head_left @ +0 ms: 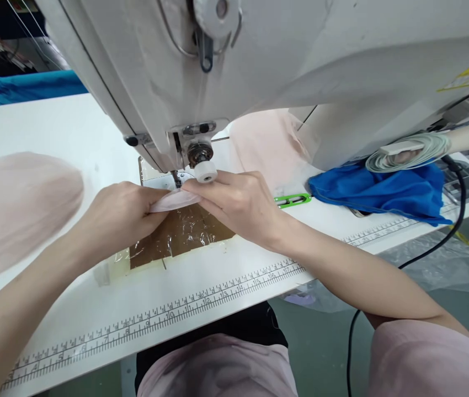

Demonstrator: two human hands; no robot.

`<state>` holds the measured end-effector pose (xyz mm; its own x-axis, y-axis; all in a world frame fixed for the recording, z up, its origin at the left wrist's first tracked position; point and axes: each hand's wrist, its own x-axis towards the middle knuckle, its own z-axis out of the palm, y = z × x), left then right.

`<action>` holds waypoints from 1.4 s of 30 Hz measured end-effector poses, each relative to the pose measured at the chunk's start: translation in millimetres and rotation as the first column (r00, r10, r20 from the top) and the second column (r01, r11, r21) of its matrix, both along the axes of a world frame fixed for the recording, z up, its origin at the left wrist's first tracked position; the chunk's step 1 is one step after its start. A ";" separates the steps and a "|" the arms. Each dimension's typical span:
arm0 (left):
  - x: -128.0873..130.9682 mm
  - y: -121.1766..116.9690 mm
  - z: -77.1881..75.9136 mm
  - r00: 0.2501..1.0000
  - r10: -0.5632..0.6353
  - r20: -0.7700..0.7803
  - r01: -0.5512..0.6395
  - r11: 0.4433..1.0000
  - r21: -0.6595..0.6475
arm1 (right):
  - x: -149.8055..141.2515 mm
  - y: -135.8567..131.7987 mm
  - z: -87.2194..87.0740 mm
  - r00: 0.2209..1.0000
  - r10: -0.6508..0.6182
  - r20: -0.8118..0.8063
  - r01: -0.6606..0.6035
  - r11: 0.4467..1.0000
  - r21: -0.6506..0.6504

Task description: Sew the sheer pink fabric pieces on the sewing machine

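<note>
Sheer pale fabric [175,202], just at 6 o'clock of presser foot [177,179]; left hand [129,212] pinches its 9 o'clock end, right hand [245,205] pinches its 3 o'clock end; pink cloth [27,207] at 9 o'clock, blue cloth [383,190] at 3 o'clock

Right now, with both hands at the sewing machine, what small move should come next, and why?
Probably ease the pale fabric slightly toward the presser foot: the left hand pinches one end, the right hand holds the other, and the piece sits close in front of the foot. Whether its edge is already underneath, I can't tell.
</note>
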<state>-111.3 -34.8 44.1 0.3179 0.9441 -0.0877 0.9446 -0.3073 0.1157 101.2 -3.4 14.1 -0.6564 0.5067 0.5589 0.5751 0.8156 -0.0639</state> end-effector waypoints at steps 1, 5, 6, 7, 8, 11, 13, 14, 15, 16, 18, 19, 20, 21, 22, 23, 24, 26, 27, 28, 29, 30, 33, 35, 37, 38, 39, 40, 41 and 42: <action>-0.3 1.0 0.8 0.999 0.021 0.031 -0.020 0.999 -0.026 | -0.1 1.2 -1.0 1.000 -0.007 -0.001 0.007 1.000 0.011; -4.5 2.0 -3.7 0.963 0.146 0.227 -0.110 0.980 -0.164 | -0.3 3.5 -1.9 1.000 -0.010 0.009 0.010 1.000 0.006; -5.6 1.5 -4.9 0.944 0.177 0.279 -0.121 0.971 -0.208 | -0.3 3.4 -1.5 1.000 -0.009 0.015 0.009 1.000 -0.004; -6.2 0.7 -5.3 0.924 0.204 0.325 -0.121 0.959 -0.257 | -0.3 3.2 -0.9 1.000 -0.009 0.024 0.010 1.000 -0.018; -6.1 -0.4 -4.8 0.902 0.225 0.368 -0.111 0.946 -0.306 | -0.4 2.8 -0.2 0.999 -0.010 0.034 0.011 0.999 -0.032; -2.7 -5.9 1.8 0.844 0.275 0.461 -0.084 0.916 -0.393 | -0.9 0.9 2.4 0.998 -0.009 0.066 0.014 0.997 -0.078; 0.1 -10.0 6.6 0.825 0.290 0.485 -0.096 0.918 -0.385 | -1.3 -0.7 4.3 0.997 0.003 0.080 0.008 0.992 -0.128; 0.6 -11.8 7.8 0.823 0.283 0.493 -0.096 0.924 -0.369 | -1.4 -1.4 5.3 0.996 0.015 0.083 -0.002 0.988 -0.158; 0.4 -13.2 7.7 0.824 0.260 0.503 -0.082 0.933 -0.350 | -1.4 -2.2 6.4 0.996 0.028 0.084 -0.012 0.983 -0.185; -0.6 -14.4 6.3 0.826 0.220 0.520 -0.047 0.945 -0.325 | -1.2 -2.9 7.4 0.995 0.042 0.086 -0.023 0.978 -0.209; -3.7 -16.7 0.1 0.832 0.094 0.546 0.055 0.966 -0.251 | -0.5 -4.4 9.6 0.993 0.058 0.106 -0.031 0.971 -0.238; -5.1 -18.2 -4.2 0.841 0.013 0.541 0.110 0.974 -0.196 | 0.0 -5.3 10.6 0.990 0.064 0.129 -0.031 0.969 -0.247; -5.9 -20.2 -8.9 0.855 -0.079 0.512 0.163 0.979 -0.121 | 0.7 -6.4 11.5 0.984 0.073 0.162 -0.030 0.966 -0.255; -5.9 -22.8 -13.5 0.874 -0.175 0.454 0.208 0.978 -0.024 | 1.4 -7.6 12.3 0.976 0.086 0.198 -0.033 0.965 -0.260; -5.0 -26.0 -17.9 0.891 -0.266 0.368 0.251 0.964 0.090 | 2.1 -9.1 12.8 0.967 0.108 0.230 -0.046 0.965 -0.257; -3.2 -29.7 -21.7 0.904 -0.343 0.254 0.292 0.931 0.217 | 2.7 -10.7 13.0 0.959 0.132 0.250 -0.070 0.968 -0.241; -0.9 -33.6 -24.7 0.911 -0.393 0.127 0.333 0.881 0.336 | 3.2 -12.3 12.9 0.954 0.154 0.255 -0.101 0.973 -0.209; 4.6 -41.5 -28.4 0.902 -0.420 -0.102 0.411 0.762 0.499 | 3.8 -15.4 11.9 0.957 0.177 0.231 -0.155 0.982 -0.109; 7.1 -45.2 -29.2 0.894 -0.409 -0.185 0.440 0.716 0.542 | 3.9 -16.6 11.1 0.959 0.182 0.217 -0.173 0.983 -0.060; 9.1 -48.4 -29.7 0.888 -0.392 -0.239 0.456 0.688 0.565 | 4.0 -17.5 10.3 0.960 0.184 0.212 -0.183 0.983 -0.027; 10.5 -51.2 -30.0 0.888 -0.376 -0.266 0.459 0.679 0.572 | 3.9 -18.1 9.4 0.958 0.188 0.217 -0.189 0.982 -0.013; 11.2 -53.5 -30.4 0.891 -0.365 -0.269 0.452 0.687 0.569 | 3.8 -18.4 8.6 0.953 0.195 0.230 -0.197 0.980 -0.016; 10.4 -57.7 -33.0 0.913 -0.354 -0.200 0.405 0.747 0.526 | 3.2 -18.2 7.0 0.942 0.219 0.254 -0.216 0.976 -0.043; 8.7 -58.5 -35.2 0.917 -0.362 -0.167 0.396 0.774 0.494 | 2.9 -18.0 6.8 0.943 0.223 0.248 -0.216 0.975 -0.055; 7.5 -58.5 -36.7 0.917 -0.367 -0.154 0.394 0.782 0.484 | 2.9 -18.1 7.0 0.944 0.226 0.242 -0.215 0.974 -0.074; 7.1 -58.4 -37.0 0.920 -0.364 -0.149 0.388 0.781 0.489 | 3.0 -18.2 7.1 0.944 0.228 0.240 -0.213 0.973 -0.085; 6.9 -58.1 -37.1 0.923 -0.358 -0.144 0.380 0.780 0.497 | 3.2 -18.2 7.0 0.944 0.228 0.239 -0.211 0.973 -0.093; 6.7 -57.8 -36.9 0.924 -0.356 -0.140 0.377 0.779 0.501 | 3.3 -18.2 6.8 0.944 0.228 0.237 -0.211 0.973 -0.095; 6.4 -57.4 -36.5 0.924 -0.357 -0.137 0.376 0.779 0.502 | 3.4 -17.9 6.3 0.945 0.227 0.233 -0.211 0.973 -0.093; 6.0 -56.8 -36.1 0.922 -0.362 -0.136 0.379 0.780 0.498 | 3.3 -17.4 5.8 0.947 0.225 0.229 -0.210 0.974 -0.089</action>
<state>-105.2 -91.6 8.0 0.6575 0.6662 0.3519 0.7462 -0.6403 -0.1820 104.5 -20.8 19.9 -0.8637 0.3659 0.3465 0.3892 0.9211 -0.0026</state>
